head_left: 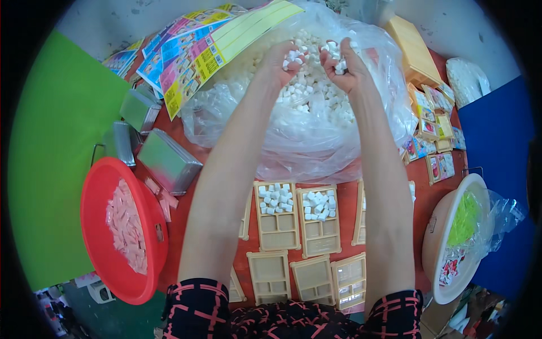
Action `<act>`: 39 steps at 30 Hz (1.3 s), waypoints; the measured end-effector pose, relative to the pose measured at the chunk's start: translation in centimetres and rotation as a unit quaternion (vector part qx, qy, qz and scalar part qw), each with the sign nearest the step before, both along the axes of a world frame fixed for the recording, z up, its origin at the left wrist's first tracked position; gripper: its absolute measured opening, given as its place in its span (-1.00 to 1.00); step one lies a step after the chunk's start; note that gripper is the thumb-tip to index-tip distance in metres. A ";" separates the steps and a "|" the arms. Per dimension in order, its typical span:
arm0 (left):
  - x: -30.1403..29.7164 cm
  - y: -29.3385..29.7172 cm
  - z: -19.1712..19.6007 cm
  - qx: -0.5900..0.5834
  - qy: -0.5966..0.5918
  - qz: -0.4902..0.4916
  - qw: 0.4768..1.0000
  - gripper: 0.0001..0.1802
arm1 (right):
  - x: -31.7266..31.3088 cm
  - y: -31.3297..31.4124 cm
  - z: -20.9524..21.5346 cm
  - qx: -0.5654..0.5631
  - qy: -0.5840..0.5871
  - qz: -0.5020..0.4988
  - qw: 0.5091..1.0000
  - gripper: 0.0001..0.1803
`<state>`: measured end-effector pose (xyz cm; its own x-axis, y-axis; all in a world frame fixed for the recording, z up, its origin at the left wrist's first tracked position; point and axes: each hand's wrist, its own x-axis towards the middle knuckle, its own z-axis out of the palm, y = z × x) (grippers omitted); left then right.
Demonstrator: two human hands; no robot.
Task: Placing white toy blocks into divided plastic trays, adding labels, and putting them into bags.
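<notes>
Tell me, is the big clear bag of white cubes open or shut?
Open: the bag is spread wide, its white cubes lie exposed, and the left hand and right hand hold some.

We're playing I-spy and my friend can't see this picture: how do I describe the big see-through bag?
Find the red table and look past the cream trays to its far side. There, right of the colourful sheets, spreads a clear plastic bag. Unlike the smaller whitish bundle farther right, it lies wide open, heaped with white cubes, the left hand and right hand over it.
</notes>
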<state>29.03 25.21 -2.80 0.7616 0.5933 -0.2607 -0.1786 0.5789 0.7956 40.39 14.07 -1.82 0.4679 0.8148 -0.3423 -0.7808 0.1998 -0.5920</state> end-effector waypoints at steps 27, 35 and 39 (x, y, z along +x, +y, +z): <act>2.5 -5.6 -0.2 -0.197 -0.220 0.265 0.918 -0.82 | -5.6 1.9 -1.1 0.099 0.081 -0.370 0.920 -0.57; 2.1 -5.9 0.0 -0.244 -0.226 0.207 0.920 -0.82 | -4.9 1.6 -1.8 0.065 0.126 -0.326 0.935 -0.54; 2.5 -5.0 0.4 -0.295 -0.294 0.238 0.878 -0.85 | -5.3 1.7 -1.0 0.108 0.194 -0.333 0.917 -0.50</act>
<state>31.55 20.24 -2.41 0.5703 0.7744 -0.2740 -0.7907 0.6079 0.0726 35.05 15.74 -2.87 0.7628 0.4616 -0.4528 -0.5873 0.7875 -0.1866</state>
